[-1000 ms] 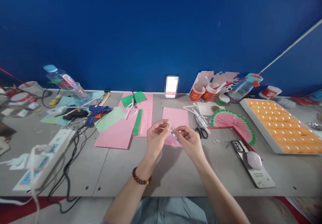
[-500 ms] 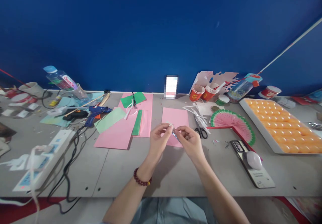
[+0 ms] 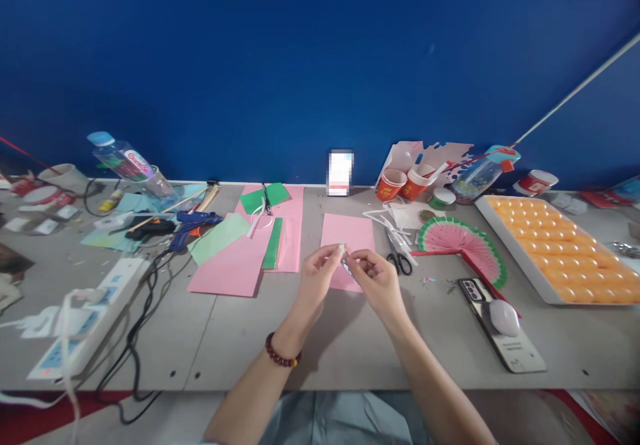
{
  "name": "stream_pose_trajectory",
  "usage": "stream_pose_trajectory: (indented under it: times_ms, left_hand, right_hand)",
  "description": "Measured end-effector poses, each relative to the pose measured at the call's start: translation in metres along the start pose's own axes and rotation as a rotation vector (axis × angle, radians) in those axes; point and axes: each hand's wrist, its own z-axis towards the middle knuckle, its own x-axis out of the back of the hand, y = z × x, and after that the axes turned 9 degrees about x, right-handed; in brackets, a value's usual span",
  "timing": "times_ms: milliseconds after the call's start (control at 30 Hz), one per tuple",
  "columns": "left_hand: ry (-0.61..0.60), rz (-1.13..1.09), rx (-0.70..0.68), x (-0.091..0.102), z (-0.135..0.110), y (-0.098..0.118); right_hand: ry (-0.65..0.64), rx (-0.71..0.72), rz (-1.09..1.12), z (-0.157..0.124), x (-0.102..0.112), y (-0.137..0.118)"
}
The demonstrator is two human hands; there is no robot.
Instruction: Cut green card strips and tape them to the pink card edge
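Pinch from both sides on a small white-and-blue piece (image 3: pixel 345 259): left hand (image 3: pixel 319 277) closed on its far, white end, right hand (image 3: pixel 381 283) on its near, bluish end. Sits mid-table between the two, equally close to each, long axis slanting far-left to near-right. Hovers over the near edge of a matte pink paper sheet (image 3: pixel 350 231). Looks slim and smooth; too small to identify. Black-handled scissors (image 3: pixel 400 263) just right.

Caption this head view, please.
Left hand and right hand pinch a small item together above pink paper on a cluttered table.
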Motion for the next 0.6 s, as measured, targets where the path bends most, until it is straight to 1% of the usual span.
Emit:
stream_pose_trajectory:
  times_ms: [167,267,500,600]
  left_hand:
    - [0.049,0.003,-0.002,-0.0003,-0.0014,-0.0030]
    - [0.042,0.016,0.016,0.0020,-0.0005,-0.0043]
    - [-0.018,0.110,-0.096,-0.0002,-0.0026,0.0013]
    - [-0.017,0.119,-0.115,-0.0011,-0.0041,0.0020]
  right_hand:
    - [0.009,-0.006,0.006,0.0004,0.0009,0.0012]
    - [0.017,-0.006,0.004,0.0005,0.0014,0.0011]
    - [0.030,0.013,-0.002,0.0010,0.0018,0.0011]
    - [0.031,0.012,0.012,0.0012,0.0011,0.0017]
